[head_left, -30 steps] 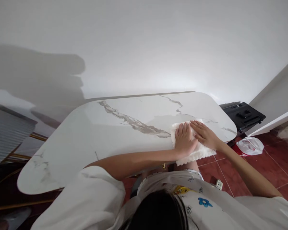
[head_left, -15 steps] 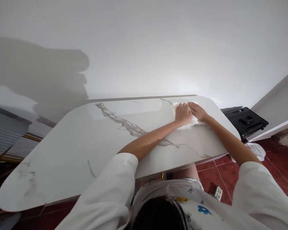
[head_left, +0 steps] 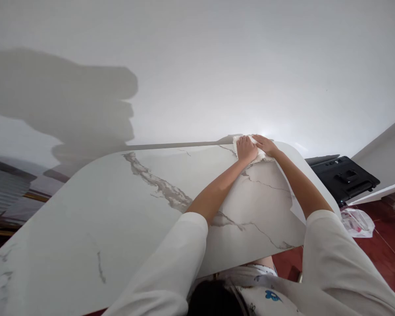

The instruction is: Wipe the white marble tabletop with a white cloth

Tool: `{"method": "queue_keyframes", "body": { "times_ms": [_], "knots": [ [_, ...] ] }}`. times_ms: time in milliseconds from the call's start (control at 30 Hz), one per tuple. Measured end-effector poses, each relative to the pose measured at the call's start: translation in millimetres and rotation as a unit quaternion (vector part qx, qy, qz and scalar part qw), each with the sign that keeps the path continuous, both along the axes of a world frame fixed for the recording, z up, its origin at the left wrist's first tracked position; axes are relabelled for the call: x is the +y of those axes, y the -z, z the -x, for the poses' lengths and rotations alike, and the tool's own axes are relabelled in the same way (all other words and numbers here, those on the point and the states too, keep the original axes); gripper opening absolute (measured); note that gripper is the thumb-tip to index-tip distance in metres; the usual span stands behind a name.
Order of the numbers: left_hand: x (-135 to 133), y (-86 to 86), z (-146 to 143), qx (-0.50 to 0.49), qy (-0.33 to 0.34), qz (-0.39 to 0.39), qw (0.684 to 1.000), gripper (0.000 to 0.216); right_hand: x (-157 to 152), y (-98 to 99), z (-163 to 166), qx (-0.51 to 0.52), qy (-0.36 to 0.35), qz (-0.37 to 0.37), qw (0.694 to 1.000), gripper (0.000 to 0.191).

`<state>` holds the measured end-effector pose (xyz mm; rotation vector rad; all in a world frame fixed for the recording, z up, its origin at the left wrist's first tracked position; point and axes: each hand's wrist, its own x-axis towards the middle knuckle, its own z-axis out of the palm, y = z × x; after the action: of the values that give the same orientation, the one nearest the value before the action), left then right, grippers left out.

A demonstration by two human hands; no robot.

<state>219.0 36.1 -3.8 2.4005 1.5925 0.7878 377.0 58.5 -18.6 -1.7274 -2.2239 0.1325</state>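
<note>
Near the back edge of a white marble-patterned table (head_left: 141,232), a white cloth (head_left: 262,158) with a ragged edge lies bunched under both hands. My left hand (head_left: 246,149) presses down on it, fingers bent over its far part and closed on it. Beside it, my right hand (head_left: 266,145) lies flat on the cloth's right part with the fingers stretched out to the left. The two hands are close together, the right fingertips near the left knuckles. Much of the cloth is hidden beneath them.
Right behind the table stands a white wall (head_left: 197,79) with a large shadow. A black case (head_left: 344,177) is past the table's right end, with a clear plastic bag (head_left: 358,221) on the red tiled floor (head_left: 386,232). A ridged grey object (head_left: 6,188) is at far left.
Both hands have pushed the cloth away from me to the table's back edge, against the wall. My view has shifted and my body has leaned further over the table.
</note>
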Motion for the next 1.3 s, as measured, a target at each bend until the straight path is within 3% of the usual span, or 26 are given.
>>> {"method": "queue_keyframes", "body": {
  "times_ms": [200,367,800,1033,1167,1300],
  "knots": [
    [-3.3,-2.5,1.7,0.009,0.023,0.022,0.999,0.048,-10.4,4.7,0.9,-0.02,-0.011,-0.02,1.0,0.06],
    [-30.1,-0.3,16.0,0.017,0.061,0.029,0.998,0.05,-49.0,3.0,11.7,-0.058,0.005,-0.009,0.998,0.061],
    [-180.9,-14.5,62.1,-0.048,0.092,0.129,0.986,0.055,-209.8,-1.7,43.2,-0.051,-0.049,-0.009,0.997,0.06],
    [-257.2,-19.5,51.2,-0.099,0.119,0.23,0.961,0.071,-299.0,-13.6,32.2,-0.032,-0.047,0.004,0.998,0.056],
    [-264.4,-23.6,24.1,-0.107,0.144,0.25,0.951,0.072,-311.3,-16.4,3.7,-0.018,-0.03,0.001,0.999,0.055],
    [-242.6,-24.2,-7.1,-0.085,0.146,0.236,0.957,0.069,-286.3,-10.8,-29.6,-0.018,-0.02,-0.01,1.0,0.055]
  ]
}}
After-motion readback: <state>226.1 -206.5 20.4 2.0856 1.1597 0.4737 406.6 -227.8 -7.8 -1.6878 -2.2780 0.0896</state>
